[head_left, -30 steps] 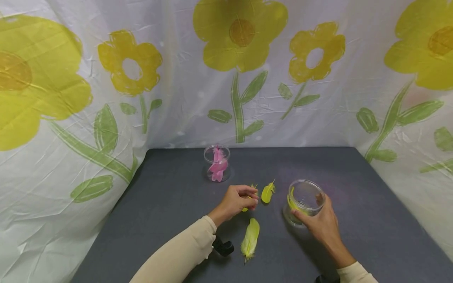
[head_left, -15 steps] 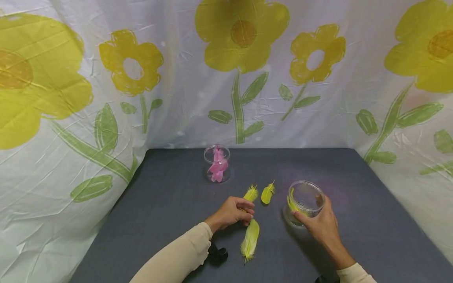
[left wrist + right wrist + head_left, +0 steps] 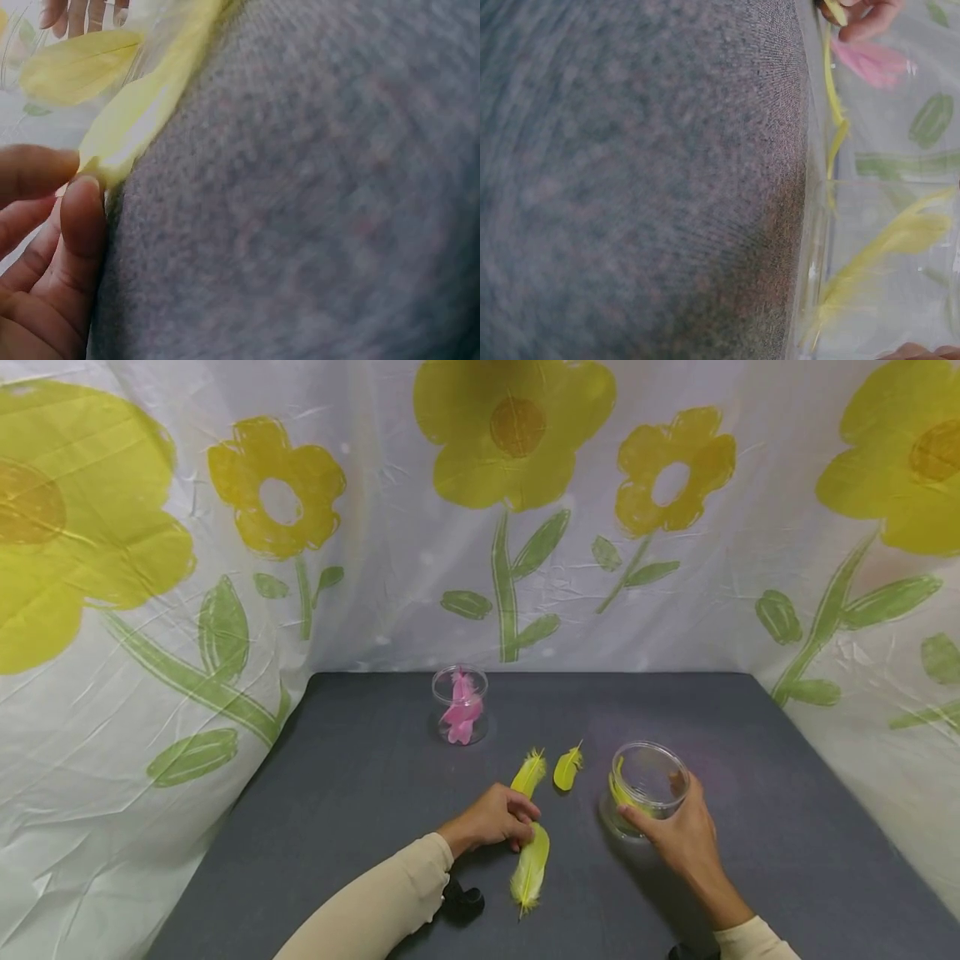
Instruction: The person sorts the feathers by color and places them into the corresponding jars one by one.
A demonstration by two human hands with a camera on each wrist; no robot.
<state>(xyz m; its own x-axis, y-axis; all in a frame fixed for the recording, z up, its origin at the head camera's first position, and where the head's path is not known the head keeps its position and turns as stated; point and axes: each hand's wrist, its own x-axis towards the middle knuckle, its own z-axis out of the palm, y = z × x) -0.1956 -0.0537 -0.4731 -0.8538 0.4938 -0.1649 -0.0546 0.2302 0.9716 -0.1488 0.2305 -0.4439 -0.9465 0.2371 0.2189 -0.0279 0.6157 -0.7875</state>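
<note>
My left hand (image 3: 495, 817) is low over the middle of the table. Its thumb and forefinger pinch the rounded tip of the nearest yellow feather (image 3: 531, 870), plainly seen in the left wrist view with the feather (image 3: 142, 112) stretching away from them. Just beyond that hand lies a second yellow feather (image 3: 529, 772), partly covered by it. A third, smaller yellow feather (image 3: 567, 768) lies to the right of that one. My right hand (image 3: 682, 827) grips a clear jar (image 3: 651, 777) round its right side, thumb in front. Inside the jar is a yellow feather (image 3: 900, 240).
At the back of the dark table (image 3: 360, 760) stands a clear cup (image 3: 460, 693) with pink feathers (image 3: 462, 714) in it. A white curtain with yellow flowers (image 3: 517, 427) hangs behind and at both sides. A black device (image 3: 462, 903) sits under the left wrist.
My left hand has drawn back toward me from the second feather to the tip of the nearest one. The right hand and the jar have stayed in place.
</note>
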